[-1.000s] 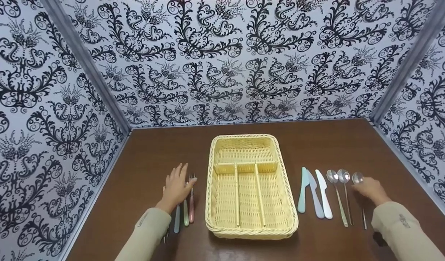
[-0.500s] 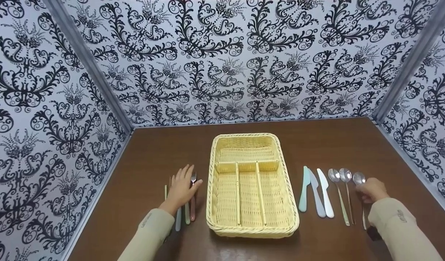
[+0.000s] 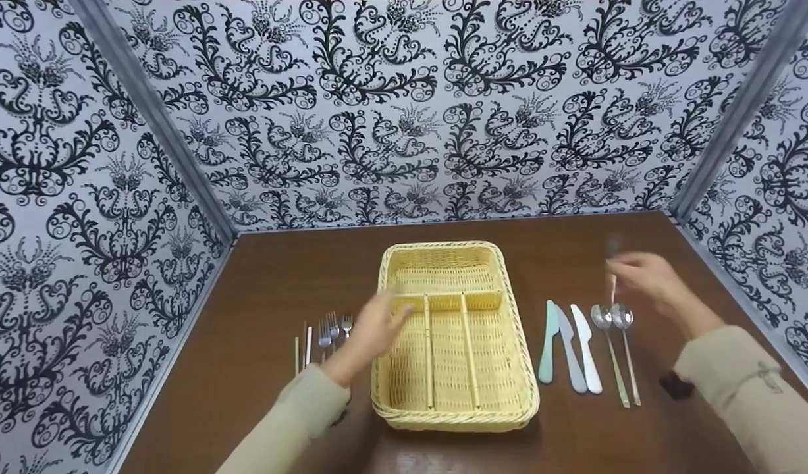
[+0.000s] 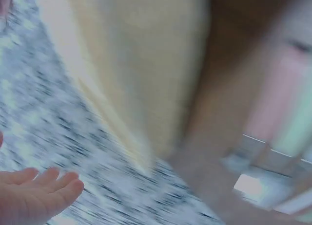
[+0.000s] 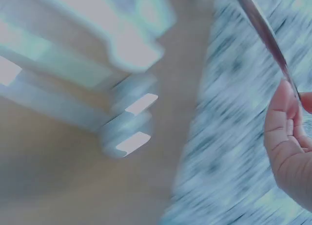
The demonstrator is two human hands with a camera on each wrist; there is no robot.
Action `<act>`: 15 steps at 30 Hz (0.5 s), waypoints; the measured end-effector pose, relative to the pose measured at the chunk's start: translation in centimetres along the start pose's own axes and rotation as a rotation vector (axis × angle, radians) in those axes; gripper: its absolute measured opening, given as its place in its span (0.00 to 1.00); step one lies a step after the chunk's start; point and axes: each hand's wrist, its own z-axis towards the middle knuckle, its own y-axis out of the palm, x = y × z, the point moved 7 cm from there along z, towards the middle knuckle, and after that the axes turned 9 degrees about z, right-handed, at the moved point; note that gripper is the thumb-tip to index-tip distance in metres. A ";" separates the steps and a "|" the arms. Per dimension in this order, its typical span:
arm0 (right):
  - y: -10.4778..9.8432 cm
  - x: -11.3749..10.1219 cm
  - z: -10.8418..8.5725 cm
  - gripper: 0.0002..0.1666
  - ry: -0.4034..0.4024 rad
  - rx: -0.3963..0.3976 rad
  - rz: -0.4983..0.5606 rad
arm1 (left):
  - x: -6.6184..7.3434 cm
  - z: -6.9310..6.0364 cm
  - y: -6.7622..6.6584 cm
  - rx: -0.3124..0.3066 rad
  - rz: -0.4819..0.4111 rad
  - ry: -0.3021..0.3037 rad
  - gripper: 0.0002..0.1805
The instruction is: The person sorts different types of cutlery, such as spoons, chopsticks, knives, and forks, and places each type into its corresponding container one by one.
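Observation:
My right hand (image 3: 650, 280) pinches a spoon (image 3: 613, 288) in the air, above the far ends of two spoons (image 3: 618, 359) lying on the table. In the right wrist view the held spoon's slim metal handle (image 5: 265, 35) rises from between thumb and fingertips. My left hand (image 3: 376, 328), blurred, is over the left rim of a pale yellow wicker basket (image 3: 456, 419) and holds nothing; the left wrist view shows its fingers (image 4: 53, 188) extended. Dividers split the basket into one wide far compartment and three long near ones, with no cutlery visible inside.
Three knives (image 3: 570, 352) in pale green, grey-blue and white lie right of the basket. To its left are several forks (image 3: 333, 326), their handles hidden by the left arm, and thin sticks (image 3: 307, 345). Patterned walls (image 3: 404, 145) enclose the brown table (image 3: 298, 276).
My right hand has lifted the rightmost spoon off the table and moved it up and leftward. My left hand has left the forks and moved right to the basket.

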 end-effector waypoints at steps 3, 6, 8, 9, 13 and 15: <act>4.6 -5.0 -0.8 0.20 -0.125 -0.026 0.001 | 4.0 0.5 1.7 -0.101 -0.039 0.009 0.25; 8.9 -8.0 -1.9 0.14 -0.193 -0.047 0.019 | 7.3 0.9 3.1 -0.116 -0.094 0.040 0.21; 11.1 -8.8 -2.4 0.13 -0.182 -0.043 0.069 | 8.6 0.9 3.9 -0.096 -0.128 0.041 0.18; 12.1 -9.0 -2.5 0.12 -0.174 -0.040 0.097 | 9.0 1.0 4.2 -0.079 -0.139 0.043 0.17; 15.0 -8.6 -2.7 0.10 -0.130 -0.036 0.186 | 9.8 0.9 5.1 -0.021 -0.119 0.043 0.13; 16.0 -8.2 -2.7 0.09 -0.110 -0.036 0.222 | 9.9 0.9 5.4 0.007 -0.094 0.046 0.10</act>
